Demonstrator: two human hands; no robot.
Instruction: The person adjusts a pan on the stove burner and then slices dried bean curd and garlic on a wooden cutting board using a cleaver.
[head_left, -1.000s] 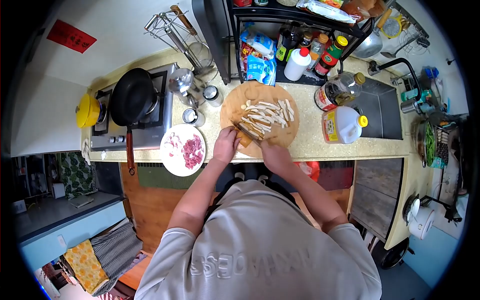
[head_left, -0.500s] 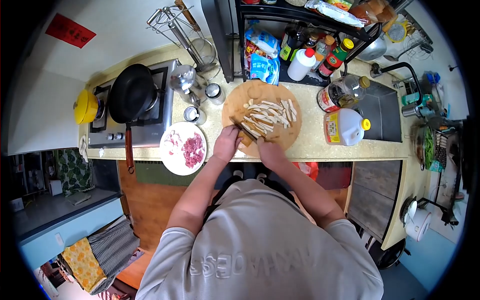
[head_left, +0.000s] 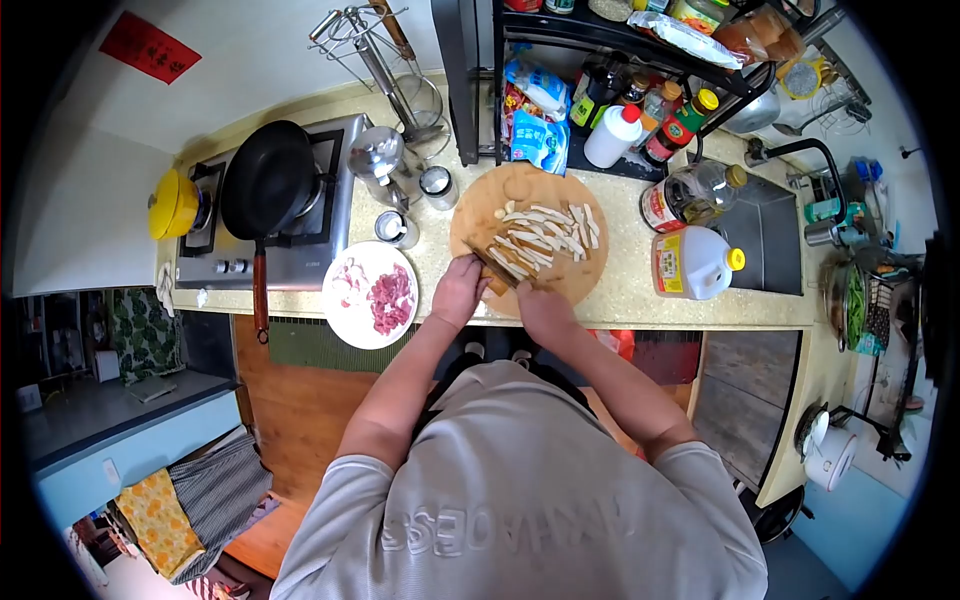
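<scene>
A round wooden cutting board (head_left: 585, 275) lies at the counter's front edge. Across it spread many pale strips (head_left: 545, 233) with brown edges, which look like dried tofu. My right hand (head_left: 545, 312) is closed around the handle of a kitchen knife (head_left: 494, 266), its dark blade slanting up to the left beside the nearest strips. On the near side of the blade, my left hand (head_left: 460, 290) presses its bent fingers against a brown-skinned piece of dried tofu (head_left: 496, 287). Some of that piece is hidden by the fingers and knife.
Left of the board are a white plate (head_left: 345, 325) with sliced raw meat (head_left: 390, 298) and small jars (head_left: 437, 183). A black wok (head_left: 265, 180) and a yellow pot (head_left: 174, 205) sit on the stove. Bottles (head_left: 692, 262) stand to the right, before the sink (head_left: 765, 240).
The knife blade has tipped, so more of its flat face shows. Both hands stay at the board's near edge. The whole view has shifted slightly.
</scene>
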